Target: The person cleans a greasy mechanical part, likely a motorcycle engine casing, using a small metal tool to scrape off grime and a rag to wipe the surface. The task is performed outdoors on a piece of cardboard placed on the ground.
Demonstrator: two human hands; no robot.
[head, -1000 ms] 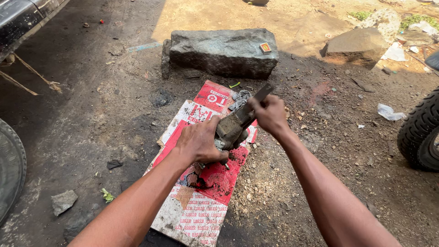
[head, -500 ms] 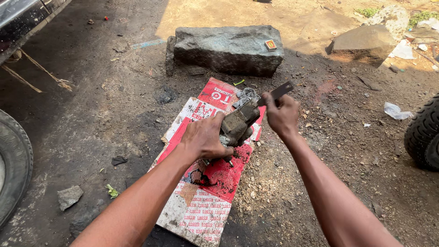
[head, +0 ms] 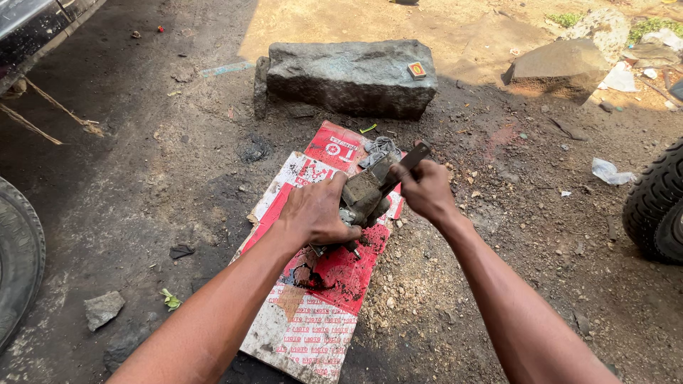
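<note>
Both fists are closed: my left hand [head: 316, 213] clamps the grimy metal part [head: 364, 195] over red cardboard [head: 313, 284], my right hand [head: 427, 190], at three o'clock, grips a flat metal tool [head: 413, 156].

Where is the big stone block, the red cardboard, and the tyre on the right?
big stone block [head: 341, 78]: head view, on its top face.
red cardboard [head: 334, 270]: head view, on its red middle.
tyre on the right [head: 658, 203]: head view, on its tread.

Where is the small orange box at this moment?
In the head view, the small orange box lies on top of the large grey stone block, near its right end, beyond the red and white cardboard sheet and both hands.
</note>
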